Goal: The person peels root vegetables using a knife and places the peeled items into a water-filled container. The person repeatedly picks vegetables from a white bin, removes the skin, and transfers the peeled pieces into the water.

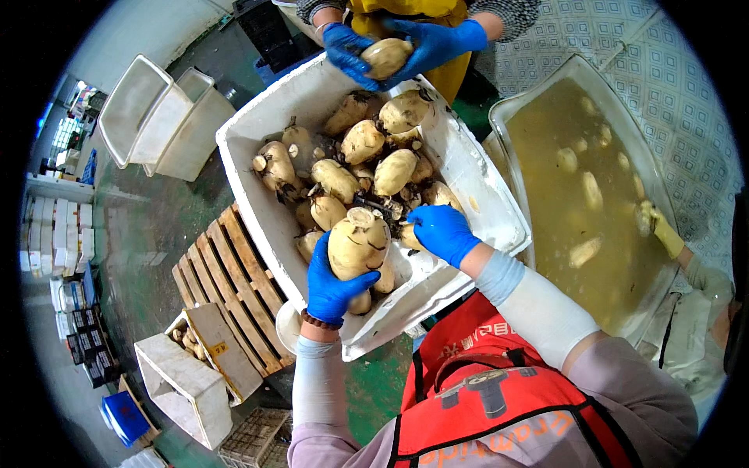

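Observation:
My left hand, in a blue glove, holds a thick lotus root segment with its pale cut end upward. My right hand, gloved in blue too, is closed in a fist over the white foam box. A thin dark knife-like tool extends left from that fist; its handle is hidden by the fingers. More lotus root segments lie heaped in the box, with small cut-off ends and dark scraps among them. One pale segment lies right beneath my right fist.
Opposite me, a co-worker's blue-gloved hands hold another lotus root. At right, a yellow-gloved hand reaches into a tub of murky water with floating roots. A wooden pallet, foam boxes and white bins stand left.

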`<state>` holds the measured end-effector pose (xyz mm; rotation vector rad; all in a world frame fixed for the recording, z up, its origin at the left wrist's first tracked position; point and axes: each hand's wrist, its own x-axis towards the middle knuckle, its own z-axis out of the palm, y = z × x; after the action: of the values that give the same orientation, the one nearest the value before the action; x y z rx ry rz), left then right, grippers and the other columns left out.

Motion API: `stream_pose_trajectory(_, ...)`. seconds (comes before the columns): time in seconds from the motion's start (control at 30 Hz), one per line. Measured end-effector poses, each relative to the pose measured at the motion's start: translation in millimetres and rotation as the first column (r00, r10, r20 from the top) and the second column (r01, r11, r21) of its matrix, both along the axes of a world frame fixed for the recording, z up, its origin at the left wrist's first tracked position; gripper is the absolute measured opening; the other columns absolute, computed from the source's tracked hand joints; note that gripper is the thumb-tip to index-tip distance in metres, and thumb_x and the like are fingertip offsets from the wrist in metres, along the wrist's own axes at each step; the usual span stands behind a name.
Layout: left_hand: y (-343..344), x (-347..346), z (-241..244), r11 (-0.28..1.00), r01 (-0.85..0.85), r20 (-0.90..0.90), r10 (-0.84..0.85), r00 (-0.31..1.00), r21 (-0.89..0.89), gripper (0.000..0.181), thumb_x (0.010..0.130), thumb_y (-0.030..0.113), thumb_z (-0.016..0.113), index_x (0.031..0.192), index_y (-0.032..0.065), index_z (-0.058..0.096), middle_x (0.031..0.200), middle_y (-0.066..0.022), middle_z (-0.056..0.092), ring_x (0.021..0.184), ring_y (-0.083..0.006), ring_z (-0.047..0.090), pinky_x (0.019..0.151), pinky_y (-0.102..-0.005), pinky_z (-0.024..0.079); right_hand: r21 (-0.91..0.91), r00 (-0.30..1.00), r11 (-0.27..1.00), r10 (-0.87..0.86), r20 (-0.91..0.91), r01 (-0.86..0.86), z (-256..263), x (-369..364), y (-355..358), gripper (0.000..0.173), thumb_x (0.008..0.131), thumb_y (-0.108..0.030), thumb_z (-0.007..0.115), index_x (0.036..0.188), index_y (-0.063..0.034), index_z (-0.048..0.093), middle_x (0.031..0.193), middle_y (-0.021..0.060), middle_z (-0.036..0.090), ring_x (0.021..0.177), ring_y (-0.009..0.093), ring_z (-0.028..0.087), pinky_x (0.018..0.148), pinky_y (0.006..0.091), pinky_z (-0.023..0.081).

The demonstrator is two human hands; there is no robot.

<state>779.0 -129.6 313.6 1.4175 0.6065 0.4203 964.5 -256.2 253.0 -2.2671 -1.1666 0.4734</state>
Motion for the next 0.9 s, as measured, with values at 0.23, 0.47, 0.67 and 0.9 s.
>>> stream_pose_trajectory(0.23,-6,-4,-17,0.965,-0.017,-0.102,0.046,0.994,0.263,0.084,0.052,0.018,0.085,0.121,-0.0009,0.042,0.113,-0.0132,0.054,0.103,-0.0223,0.054,0.089,-0.0342,0.045,0.039,0.987,0.998,0.048,0.151,-0.055,72,-30,0,0.023,0.075,-0.012,0.057,0.097,-0.0136,0.063,0.072,0.0143,0.062,0.063,0.034,0.061,0.053,0.0414,0.048)
stream_pose_trajectory(0.47,-11,-11,-7,0.927,-0.081,-0.147,0.143,0.979,0.367,0.084,0.051,0.018,0.085,0.121,-0.0004,0.043,0.114,-0.013,0.054,0.103,-0.0225,0.054,0.089,-0.0348,0.045,0.034,0.981,0.995,0.089,0.174,-0.097,70,-36,3,0.014,0.076,-0.012,0.054,0.087,-0.0117,0.062,0.068,0.0153,0.061,0.062,0.034,0.061,0.052,0.043,0.047)
stream_pose_trajectory(0.67,-25,-20,36,0.988,-0.05,0.07,0.04,0.997,0.146,0.084,0.049,0.016,0.086,0.121,0.001,0.046,0.117,-0.0125,0.052,0.105,-0.0238,0.053,0.092,-0.0355,0.044,-0.221,0.987,0.975,0.001,0.163,0.035,-7,23,-39,0.019,0.077,-0.024,0.055,0.075,-0.0083,0.064,0.072,0.0195,0.062,0.066,0.035,0.061,0.058,0.0446,0.049)
stream_pose_trajectory(0.9,-10,-16,43,0.552,0.11,-0.133,0.003,0.991,0.827,0.077,0.051,0.025,0.082,0.119,0.0062,0.05,0.118,-0.0127,0.055,0.113,-0.0325,0.048,0.102,-0.0472,0.028,0.057,0.474,0.982,-0.035,-0.88,0.178,87,-28,-6,0.056,0.079,-0.049,0.063,0.108,-0.0022,0.06,0.071,0.0047,0.059,0.062,0.013,0.056,0.056,0.0259,0.046)
